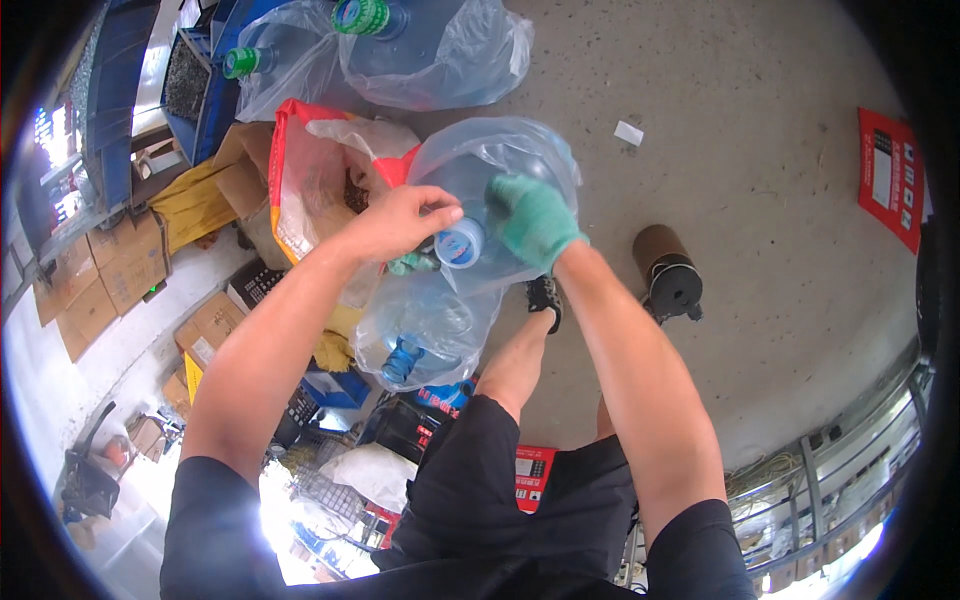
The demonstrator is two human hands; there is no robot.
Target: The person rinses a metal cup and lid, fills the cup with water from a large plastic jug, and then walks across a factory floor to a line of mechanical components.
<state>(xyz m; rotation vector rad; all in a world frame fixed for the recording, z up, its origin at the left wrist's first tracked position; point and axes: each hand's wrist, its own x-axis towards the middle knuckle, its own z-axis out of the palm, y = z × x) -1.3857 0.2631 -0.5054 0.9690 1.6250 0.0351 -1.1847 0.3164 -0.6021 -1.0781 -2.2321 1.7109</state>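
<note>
A large clear-blue water jug (455, 160) in a clear plastic bag lies in front of me, its pale blue-white cap (460, 243) turned toward me. My bare left hand (405, 220) is at the cap's upper left edge, thumb and forefinger drawn together in a pinch; what lies between them is too small to tell. My right hand (535, 220), in a green work glove, rests against the jug right of the cap with its fingers curled in; what they grip is hidden. Below my left hand a bit of green glove-like cloth (412, 262) shows. Nearer me lies another bagged jug (430, 320) with a blue neck.
Two bagged jugs with green caps (362, 16) stand beyond. At left are a red-and-white sack (295, 190), cardboard boxes (130, 255) and blue bins (205, 95). A brown cylinder (660, 250), a white paper scrap (628, 133) and a red sheet (890, 180) lie right on the concrete floor.
</note>
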